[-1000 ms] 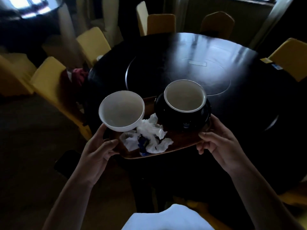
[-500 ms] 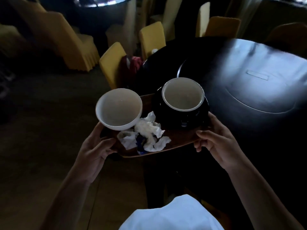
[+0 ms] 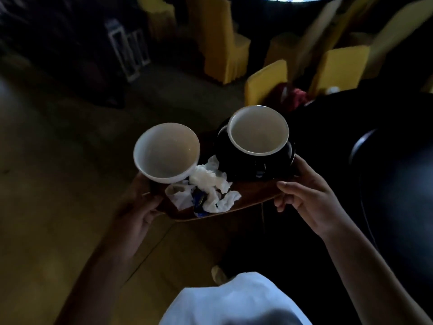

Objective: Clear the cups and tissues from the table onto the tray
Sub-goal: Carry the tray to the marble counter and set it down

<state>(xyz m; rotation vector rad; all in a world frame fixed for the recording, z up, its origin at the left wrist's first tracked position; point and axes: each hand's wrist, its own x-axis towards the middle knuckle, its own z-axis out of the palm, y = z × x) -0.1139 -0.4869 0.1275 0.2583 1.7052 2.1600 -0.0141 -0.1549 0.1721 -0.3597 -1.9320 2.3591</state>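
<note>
I hold a dark wooden tray [image 3: 255, 192] in the air, over the floor to the left of the table. My left hand [image 3: 138, 207] grips its left end and my right hand [image 3: 304, 195] grips its right end. A white cup [image 3: 166, 152] stands on the left of the tray. A black cup with a white inside [image 3: 259, 130] sits on a black saucer [image 3: 278, 165] at the right. Crumpled white tissues [image 3: 210, 186] and a small blue wrapper [image 3: 199, 200] lie between them at the tray's front.
The dark round table [image 3: 398, 184] is at my right. Yellow-covered chairs [image 3: 267, 82] stand ahead and to the right, one with a red cloth [image 3: 296, 96] behind it. A white folding frame [image 3: 128, 52] leans at the far left. Open floor [image 3: 58, 184] lies to the left.
The view has swung left, away from the table. The tray, held in both hands, has come off the table's edge and is now over the floor.
</note>
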